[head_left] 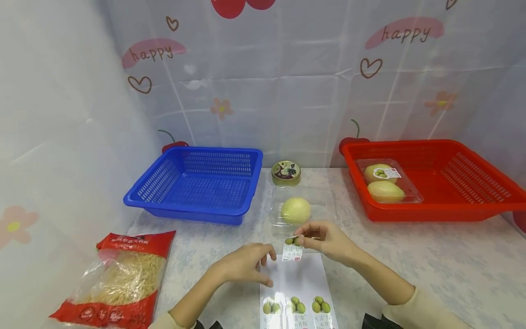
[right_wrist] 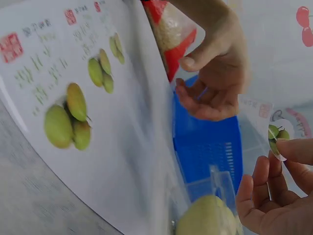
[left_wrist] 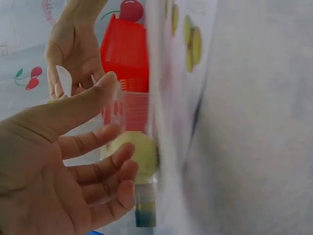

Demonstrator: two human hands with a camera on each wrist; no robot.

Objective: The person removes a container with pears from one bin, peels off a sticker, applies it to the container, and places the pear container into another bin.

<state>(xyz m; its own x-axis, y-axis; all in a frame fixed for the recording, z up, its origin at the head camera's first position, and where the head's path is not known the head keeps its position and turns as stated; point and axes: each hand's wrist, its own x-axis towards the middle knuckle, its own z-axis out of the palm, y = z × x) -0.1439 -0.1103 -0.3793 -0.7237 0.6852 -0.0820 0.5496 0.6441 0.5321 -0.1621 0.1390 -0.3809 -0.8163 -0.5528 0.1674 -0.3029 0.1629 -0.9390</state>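
My right hand [head_left: 330, 243] pinches a peeled label sticker [head_left: 292, 252] by its top end, between thumb and fingertips. The sticker carries a print of green fruit and lines of writing, and in the right wrist view it bends slightly. Below it lies a white sticker sheet [head_left: 292, 279] with a row of similar labels at its near end. Over the sheet's left edge my left hand [head_left: 246, 264] hovers with loosely bent fingers and nothing in them. Just beyond the right hand sits a clear plastic box [head_left: 324, 201] holding one pale yellow-green melon [head_left: 296, 210].
A blue basket [head_left: 193, 212] stands back left and a red basket [head_left: 444, 212] back right. Inside the red one is a labelled clear pack [head_left: 411, 194] of two melons. A round tin [head_left: 286, 172] stands behind the box; a red pasta bag [head_left: 123, 278] lies at left.
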